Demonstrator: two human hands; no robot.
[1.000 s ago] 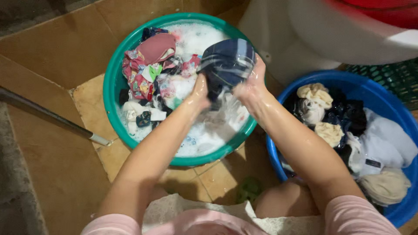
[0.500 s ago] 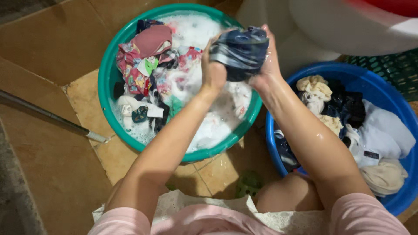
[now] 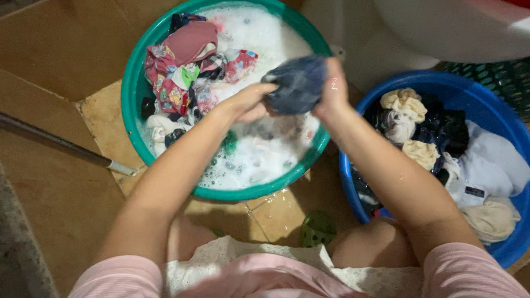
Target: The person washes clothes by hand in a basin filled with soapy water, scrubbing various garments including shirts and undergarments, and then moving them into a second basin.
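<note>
Your left hand (image 3: 248, 104) and right hand (image 3: 333, 91) both clutch a bunched, dripping dark navy cloth garment (image 3: 296, 84), held just above the suds at the right rim of the round green plastic basin (image 3: 132, 83). The fingers of each hand are curled tight into the wad, pinching it from opposite sides. It looks soft and limp, heavy with water and likely slippery with soap, so grip deep into the folds, not a loose edge. The round blue plastic tub (image 3: 513, 129) of wrung clothes sits just right.
</note>
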